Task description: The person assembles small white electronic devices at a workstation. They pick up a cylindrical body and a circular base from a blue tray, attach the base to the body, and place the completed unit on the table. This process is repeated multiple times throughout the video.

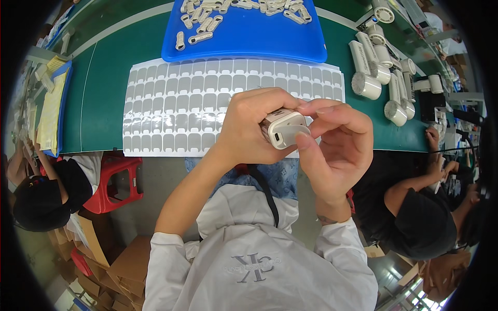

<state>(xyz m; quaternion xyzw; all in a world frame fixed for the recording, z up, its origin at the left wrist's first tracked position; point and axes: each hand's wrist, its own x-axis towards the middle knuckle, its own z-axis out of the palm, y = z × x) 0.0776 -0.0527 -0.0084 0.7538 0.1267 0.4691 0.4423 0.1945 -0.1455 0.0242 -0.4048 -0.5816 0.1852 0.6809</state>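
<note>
Bright, even overhead light; sharp centre, strong fisheye bending, black vignette corners.

The person wears a pale grey short-sleeved shirt, filling the lower middle of the frame, with a darker grey interlocked letter emblem on the chest and soft folds across the fabric. The sleeves end above the elbows, leaving both forearms bare. A narrow black strap runs down the middle of the shirt from the collar area. The left hand [249, 127] and right hand [334, 140], at the centre of the frame, are bare. A small dark tattoo marks the right wrist.
</note>
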